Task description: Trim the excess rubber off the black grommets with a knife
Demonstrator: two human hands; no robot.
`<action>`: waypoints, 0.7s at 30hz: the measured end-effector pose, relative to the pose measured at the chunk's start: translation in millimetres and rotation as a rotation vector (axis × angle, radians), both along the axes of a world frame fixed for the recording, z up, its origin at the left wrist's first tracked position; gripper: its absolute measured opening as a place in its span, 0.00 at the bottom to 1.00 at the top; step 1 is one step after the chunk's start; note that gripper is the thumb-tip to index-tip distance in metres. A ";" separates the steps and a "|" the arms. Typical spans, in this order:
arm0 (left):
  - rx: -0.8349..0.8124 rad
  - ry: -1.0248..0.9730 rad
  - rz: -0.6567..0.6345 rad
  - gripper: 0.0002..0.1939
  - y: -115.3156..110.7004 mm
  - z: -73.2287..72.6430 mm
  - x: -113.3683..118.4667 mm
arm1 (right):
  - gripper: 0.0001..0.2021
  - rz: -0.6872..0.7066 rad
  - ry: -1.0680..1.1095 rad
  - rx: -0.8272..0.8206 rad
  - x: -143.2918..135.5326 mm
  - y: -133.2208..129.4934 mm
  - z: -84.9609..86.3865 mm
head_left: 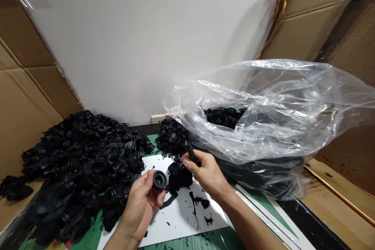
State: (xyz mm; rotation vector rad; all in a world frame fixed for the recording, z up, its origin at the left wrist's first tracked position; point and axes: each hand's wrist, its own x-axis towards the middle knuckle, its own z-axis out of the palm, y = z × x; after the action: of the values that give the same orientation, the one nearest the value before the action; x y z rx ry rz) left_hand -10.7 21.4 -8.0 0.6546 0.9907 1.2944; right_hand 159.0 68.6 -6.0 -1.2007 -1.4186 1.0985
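Observation:
In my left hand (pixel 140 201) is a round black rubber bellows part (pixel 155 186), its open end facing me; my fingers are closed around it. My right hand (pixel 208 172) grips a slim black pen-shaped tool (pixel 192 154), tilted up and away from the part; I cannot make out its tip clearly. Beneath both hands lies a white sheet (pixel 178 218), strewn with thin black rubber scraps (pixel 202 202). A dark clump of scraps (pixel 180 177) sits on it between my hands.
To the left spreads a large heap of black bellows parts (pixel 96 152). A smaller scrap pile (pixel 171 136) is at the back. On the right, a clear plastic bag (pixel 278 125) holds more black parts (pixel 224 117). Cardboard (pixel 32 62) stands at the left, before a pale wall (pixel 146 39).

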 end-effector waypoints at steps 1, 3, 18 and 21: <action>0.000 -0.002 -0.003 0.17 0.0 0.1 0.1 | 0.08 0.050 0.041 -0.047 -4.3 -1.8 -0.9; -0.004 -0.007 -0.005 0.17 0.1 1.1 1.1 | 0.08 0.122 0.104 -0.122 -12.9 -5.9 -1.9; -0.004 0.205 0.036 0.20 -3.9 0.9 5.8 | 0.01 0.094 0.097 -0.135 -41.6 -22.4 -4.7; -0.011 0.212 0.049 0.21 -2.7 2.6 6.3 | 0.02 0.112 0.200 -0.222 -42.1 -22.8 -2.7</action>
State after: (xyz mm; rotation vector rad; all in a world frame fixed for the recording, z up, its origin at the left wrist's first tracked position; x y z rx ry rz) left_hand -4.4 18.7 -5.4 0.7744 1.1918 1.2796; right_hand 116.8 45.7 -8.7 -1.1382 -1.2460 1.4431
